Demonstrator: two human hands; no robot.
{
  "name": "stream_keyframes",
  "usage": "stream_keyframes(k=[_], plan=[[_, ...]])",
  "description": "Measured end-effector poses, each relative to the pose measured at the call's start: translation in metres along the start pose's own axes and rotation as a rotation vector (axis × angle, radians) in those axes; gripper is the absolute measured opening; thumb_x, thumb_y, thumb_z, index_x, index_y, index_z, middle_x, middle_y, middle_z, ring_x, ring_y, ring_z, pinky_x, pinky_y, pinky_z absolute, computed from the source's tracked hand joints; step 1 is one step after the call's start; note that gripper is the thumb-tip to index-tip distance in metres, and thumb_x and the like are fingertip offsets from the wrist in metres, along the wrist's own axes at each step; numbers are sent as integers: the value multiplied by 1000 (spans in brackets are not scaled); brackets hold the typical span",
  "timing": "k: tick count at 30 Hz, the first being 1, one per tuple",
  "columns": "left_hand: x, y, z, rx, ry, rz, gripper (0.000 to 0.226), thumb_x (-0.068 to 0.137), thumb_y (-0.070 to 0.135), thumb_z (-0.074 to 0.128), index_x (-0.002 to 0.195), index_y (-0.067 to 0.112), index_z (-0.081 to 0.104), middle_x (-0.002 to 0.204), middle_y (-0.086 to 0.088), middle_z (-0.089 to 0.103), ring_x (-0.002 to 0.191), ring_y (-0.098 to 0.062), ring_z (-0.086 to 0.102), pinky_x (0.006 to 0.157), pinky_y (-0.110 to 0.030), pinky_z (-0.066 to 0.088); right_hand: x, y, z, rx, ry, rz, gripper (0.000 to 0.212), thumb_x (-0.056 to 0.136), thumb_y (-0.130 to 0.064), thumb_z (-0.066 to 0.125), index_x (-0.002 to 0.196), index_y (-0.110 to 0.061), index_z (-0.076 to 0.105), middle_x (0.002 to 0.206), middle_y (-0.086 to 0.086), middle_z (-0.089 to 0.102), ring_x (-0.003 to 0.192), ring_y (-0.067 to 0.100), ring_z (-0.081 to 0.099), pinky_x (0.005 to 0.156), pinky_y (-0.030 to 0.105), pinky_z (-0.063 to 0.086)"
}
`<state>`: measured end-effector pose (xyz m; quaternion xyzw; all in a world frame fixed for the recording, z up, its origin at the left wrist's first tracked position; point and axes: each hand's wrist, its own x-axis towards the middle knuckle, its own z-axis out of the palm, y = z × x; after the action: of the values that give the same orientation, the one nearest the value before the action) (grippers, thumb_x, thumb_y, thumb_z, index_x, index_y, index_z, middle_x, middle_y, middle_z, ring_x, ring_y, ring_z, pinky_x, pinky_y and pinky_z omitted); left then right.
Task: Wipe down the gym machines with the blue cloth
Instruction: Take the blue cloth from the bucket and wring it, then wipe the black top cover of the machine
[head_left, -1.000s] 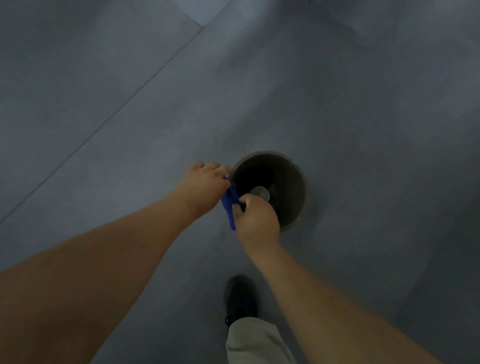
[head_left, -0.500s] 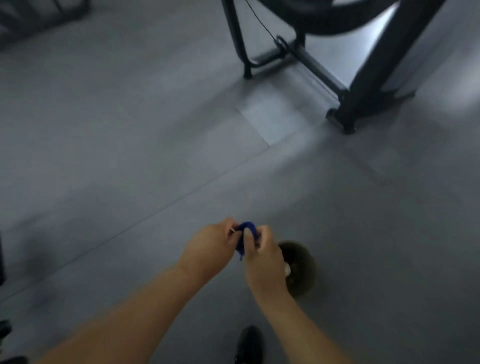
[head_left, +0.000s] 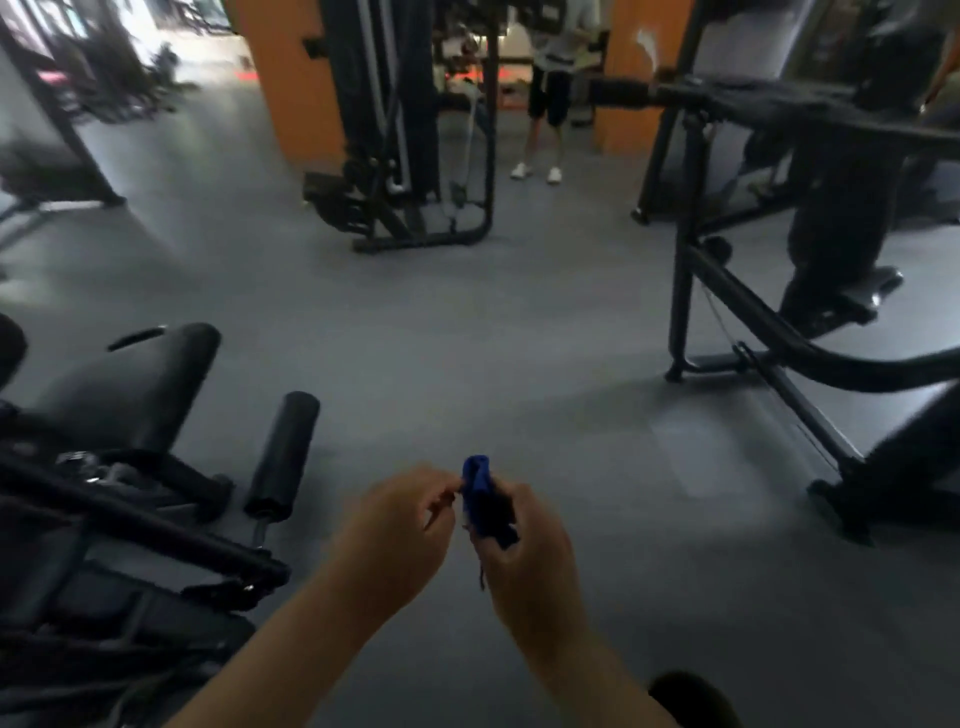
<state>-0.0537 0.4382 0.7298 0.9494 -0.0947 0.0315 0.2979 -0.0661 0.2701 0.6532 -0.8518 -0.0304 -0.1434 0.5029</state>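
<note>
Close in, right hand: fingers curled round a bunched blue cloth, which stands up out of the fist, its top fold above the knuckles. Left hand just beside it, fingers bent, thumb and forefinger tips pinching the cloth's left edge. Both hands sit low in the view, in front of the body, with bare forearms running back to the bottom edge. The cloth is in the air above the floor, touching no machine.

Below and around: dark grey rubber floor, with a paler patch to the right of the hands. Dark rounded shape at the bottom edge beside the right forearm, too blurred to tell what it is.

Left of the hands: a black machine with a padded black seat and a black cylindrical foam roller near the left hand, angled black bars beneath. Right: black tubular steel frame of another machine, a curved bar sweeping to the right edge, a padded arm across the top.

Further off, centre: black cable machine standing before an orange pillar. Beside it stands a person in dark shorts and white shoes, upper body cut off by the top edge. Whole view is motion-blurred.
</note>
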Motion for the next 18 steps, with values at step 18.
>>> stream_keyframes(k=[18], plan=[[-461, -201, -528, 734, 590, -130, 44, 99, 45, 60, 137, 26, 72, 127, 6, 75, 114, -21, 70, 98, -47, 57, -229, -548, 266, 242, -156, -697, 15, 91, -23, 83, 104, -23, 75, 97, -17, 61, 84, -3, 60, 71, 7, 41]])
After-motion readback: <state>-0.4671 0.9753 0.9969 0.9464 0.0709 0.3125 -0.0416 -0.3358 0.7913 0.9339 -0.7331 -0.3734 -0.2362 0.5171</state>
